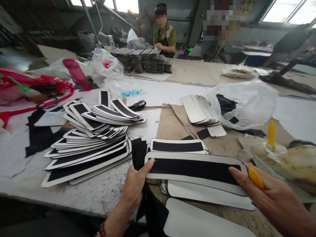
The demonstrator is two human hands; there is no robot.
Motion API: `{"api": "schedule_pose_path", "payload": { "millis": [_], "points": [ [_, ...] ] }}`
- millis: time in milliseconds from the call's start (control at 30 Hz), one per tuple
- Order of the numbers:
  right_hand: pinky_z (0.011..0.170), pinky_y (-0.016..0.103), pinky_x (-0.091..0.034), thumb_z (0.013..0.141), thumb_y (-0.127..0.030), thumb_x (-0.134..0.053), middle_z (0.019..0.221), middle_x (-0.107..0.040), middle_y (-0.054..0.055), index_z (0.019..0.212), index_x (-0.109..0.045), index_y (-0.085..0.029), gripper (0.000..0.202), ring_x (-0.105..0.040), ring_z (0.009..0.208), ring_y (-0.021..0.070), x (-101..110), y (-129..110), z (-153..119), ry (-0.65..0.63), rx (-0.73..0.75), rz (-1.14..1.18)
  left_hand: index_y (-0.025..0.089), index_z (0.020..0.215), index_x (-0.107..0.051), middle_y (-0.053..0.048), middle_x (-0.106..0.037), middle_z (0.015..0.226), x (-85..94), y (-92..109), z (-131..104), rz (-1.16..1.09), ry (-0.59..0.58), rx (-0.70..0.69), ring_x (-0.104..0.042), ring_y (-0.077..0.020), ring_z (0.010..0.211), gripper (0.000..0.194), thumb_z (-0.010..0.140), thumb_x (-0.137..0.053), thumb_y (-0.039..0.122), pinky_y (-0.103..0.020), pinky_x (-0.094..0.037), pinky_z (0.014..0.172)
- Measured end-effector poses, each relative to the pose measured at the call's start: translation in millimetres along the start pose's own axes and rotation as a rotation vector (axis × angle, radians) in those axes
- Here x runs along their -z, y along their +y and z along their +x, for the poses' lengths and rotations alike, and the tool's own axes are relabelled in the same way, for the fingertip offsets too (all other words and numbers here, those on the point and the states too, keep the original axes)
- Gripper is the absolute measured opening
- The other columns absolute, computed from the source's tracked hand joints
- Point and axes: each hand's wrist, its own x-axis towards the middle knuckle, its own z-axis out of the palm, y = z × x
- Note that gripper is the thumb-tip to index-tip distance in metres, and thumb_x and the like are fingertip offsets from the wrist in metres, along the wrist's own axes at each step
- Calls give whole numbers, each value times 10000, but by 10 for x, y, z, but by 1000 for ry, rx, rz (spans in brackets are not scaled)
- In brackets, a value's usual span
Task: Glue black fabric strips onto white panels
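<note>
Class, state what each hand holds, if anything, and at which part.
Both hands hold one white strip with a black centre: left hand at its left end, right hand at its right end. The right hand also grips a yellow tool.

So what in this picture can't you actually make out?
- Head view: the yellow tool in the right hand is mostly hidden by the fingers; its working end does not show.
- The black strips under the left hand run off the bottom edge.
- The contents of the white bag are veiled by plastic.
- The far stacks by the seated person are too small to identify.
</note>
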Motion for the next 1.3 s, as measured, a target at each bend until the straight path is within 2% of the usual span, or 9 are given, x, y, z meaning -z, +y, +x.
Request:
{"api": "schedule_pose_path", "payload": {
  "millis": [100,267,567,633,733,867,1100,1200,1300],
  "points": [
    [478,246,-425,801,-612,-450,543,-553,4,600,-527,-223,445,-533,503,161,-7,-19,-13,-45,-18,17,105,1014,-646,-97,-704,879,24,37,-41,-40,-67,21,-656,-244,799,448,658,-782,342,-330,-531,745],
    [448,246,-401,806,-637,-418,500,-520,-2,553,-474,-221,491,-508,469,153,-45,16,-17,-39,-72,49,117,1037,-637,-92,-700,927,69,1,-106,23,-109,5,-645,-255,876,443,692,-756,367,-353,-516,814],
    [471,245,-403,810,-592,-438,517,-534,-4,595,-508,-226,430,-514,478,153,-78,-70,-69,-20,-12,55,122,1046,-640,-69,-702,892,79,-81,-118,109,51,-57,-622,-263,958,465,732,-697,460,-320,-486,855],
    [468,251,-399,797,-599,-445,511,-529,-5,591,-506,-228,428,-510,474,157,-68,-69,-79,0,-27,73,119,1069,-635,-74,-704,891,86,-60,-133,97,6,-45,-639,-263,907,480,724,-710,445,-337,-494,844],
    [463,257,-384,777,-610,-462,485,-497,-10,549,-463,-230,443,-483,461,158,-43,-39,-58,28,-67,111,123,1083,-637,-85,-706,886,106,9,-159,67,-142,29,-654,-266,835,470,717,-725,405,-353,-521,776],
    [453,266,-350,776,-589,-479,477,-500,-3,542,-486,-230,429,-450,451,159,-10,12,12,24,-130,127,135,1082,-642,-97,-704,931,105,108,-187,42,-275,110,-654,-268,850,451,707,-738,367,-357,-522,773],
    [475,267,-358,783,-579,-471,505,-532,6,538,-487,-228,429,-477,474,163,5,37,42,-10,-126,113,108,1002,-664,-107,-705,879,93,83,-217,43,-228,133,-649,-261,816,503,592,-816,358,-355,-517,780],
    [482,267,-374,770,-585,-471,523,-554,13,559,-518,-224,421,-498,492,173,17,23,42,-30,-149,122,129,945,-664,-84,-693,830,140,17,-188,132,-141,119,-626,-208,702,506,568,-817,429,-276,-513,607],
    [483,270,-379,754,-589,-476,526,-557,21,550,-520,-219,425,-508,505,181,30,6,52,-31,-160,116,139,810,-639,-27,-622,660,170,-39,-156,160,-63,101,-529,-128,537,476,619,-738,564,-211,-429,459]
  ]
}}
